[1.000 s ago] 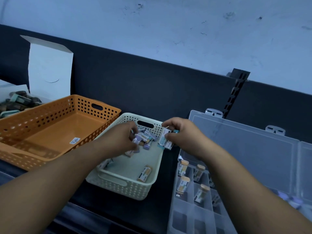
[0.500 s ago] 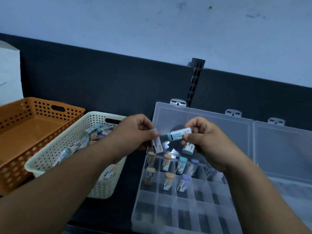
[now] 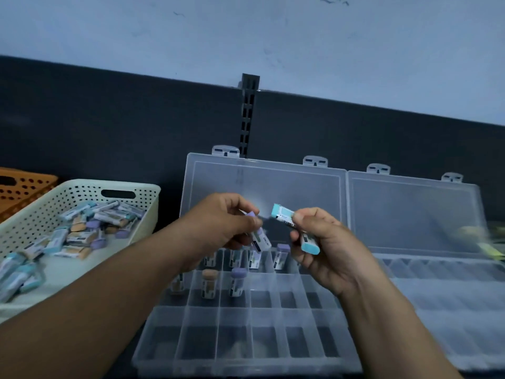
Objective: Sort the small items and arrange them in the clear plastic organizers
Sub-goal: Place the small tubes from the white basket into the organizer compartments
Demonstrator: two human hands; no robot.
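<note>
- Pinching: left hand (image 3: 221,224) a purple tube (image 3: 260,239), right hand (image 3: 326,250) two teal tubes (image 3: 283,216).
- Crowded right grip could drop one into a wrong organizer (image 3: 246,350) slot.

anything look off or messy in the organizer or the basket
Nothing spilled or damaged. The loose vials lie jumbled in the cream basket; the sorted vials stand upright in the clear organizer.

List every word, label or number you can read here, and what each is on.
Nothing reads clearly.
On the purple-capped tube in the left hand: dark print, too blurred.
On the teal-capped tubes in the right hand: label print too blurred.
On the loose tubes in the cream basket: labels too small.
On the sorted tubes in the clear organizer: labels too small.
</note>
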